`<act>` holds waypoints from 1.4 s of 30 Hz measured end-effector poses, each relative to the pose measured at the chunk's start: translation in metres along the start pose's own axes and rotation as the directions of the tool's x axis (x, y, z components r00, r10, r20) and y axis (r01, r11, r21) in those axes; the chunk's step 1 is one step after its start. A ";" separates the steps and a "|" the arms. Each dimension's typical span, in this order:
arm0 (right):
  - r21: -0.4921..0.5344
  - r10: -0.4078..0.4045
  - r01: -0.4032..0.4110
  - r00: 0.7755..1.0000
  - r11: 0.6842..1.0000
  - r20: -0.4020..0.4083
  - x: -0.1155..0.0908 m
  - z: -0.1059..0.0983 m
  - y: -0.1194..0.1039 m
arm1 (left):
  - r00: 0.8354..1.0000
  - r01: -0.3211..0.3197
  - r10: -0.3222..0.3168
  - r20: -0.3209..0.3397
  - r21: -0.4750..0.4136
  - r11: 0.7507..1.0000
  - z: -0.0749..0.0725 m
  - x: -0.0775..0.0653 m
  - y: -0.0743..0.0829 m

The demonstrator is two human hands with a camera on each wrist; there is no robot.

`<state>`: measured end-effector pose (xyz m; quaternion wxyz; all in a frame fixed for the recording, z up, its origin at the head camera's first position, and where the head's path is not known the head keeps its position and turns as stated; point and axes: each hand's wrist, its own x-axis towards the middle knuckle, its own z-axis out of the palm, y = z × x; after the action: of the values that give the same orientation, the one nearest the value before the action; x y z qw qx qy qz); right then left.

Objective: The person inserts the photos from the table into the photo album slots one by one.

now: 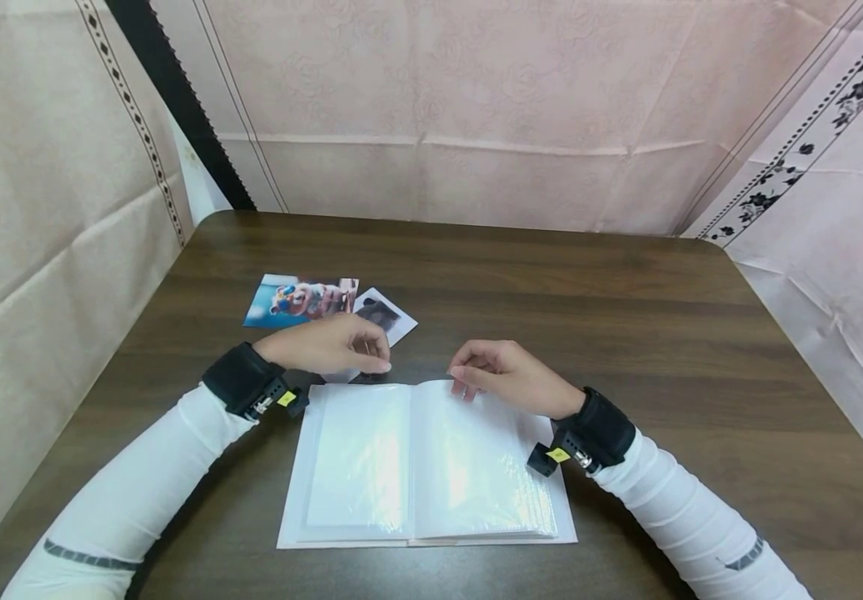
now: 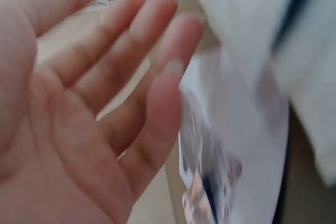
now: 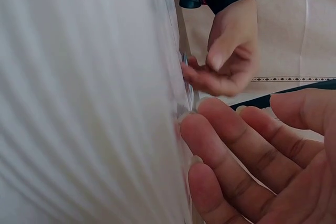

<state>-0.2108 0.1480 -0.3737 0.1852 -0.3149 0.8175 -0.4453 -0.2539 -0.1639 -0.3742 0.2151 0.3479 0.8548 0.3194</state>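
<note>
A white photo album (image 1: pixel 356 467) with clear plastic sleeves lies open flat on the table. My right hand (image 1: pixel 502 375) is at the top edge of its right-hand page, its loosely bent fingertips overlapping the sleeve; between thumb and fingers nothing shows. Over the album's top left edge hovers my left hand (image 1: pixel 334 343), thumb and fingers relaxed; its palm (image 2: pixel 63 150) looks bare in the left wrist view. Just beyond that hand are a colorful cartoon picture (image 1: pixel 300 302) on blue and a white-bordered photo (image 1: pixel 401 327). Another white-edged piece is mostly hidden below the hand.
The brown wooden table (image 1: pixel 626 333) extends to both sides and behind the album. Patterned pale cloth (image 1: pixel 476 100) hangs along its back and sides. Each wrist wears a black strap (image 1: pixel 606 429) with a small camera that juts over the album.
</note>
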 end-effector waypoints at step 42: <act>-0.017 0.019 -0.019 0.999 1.000 0.028 0.000 0.002 0.001 | 0.784 0.562 -0.522 -0.337 0.028 0.826 -0.074 -0.051 -0.105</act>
<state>-0.2101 0.1473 -0.3756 0.1982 -0.3148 0.8214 -0.4322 -0.3117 -0.2883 -0.3874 0.1360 0.0448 0.9601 0.2401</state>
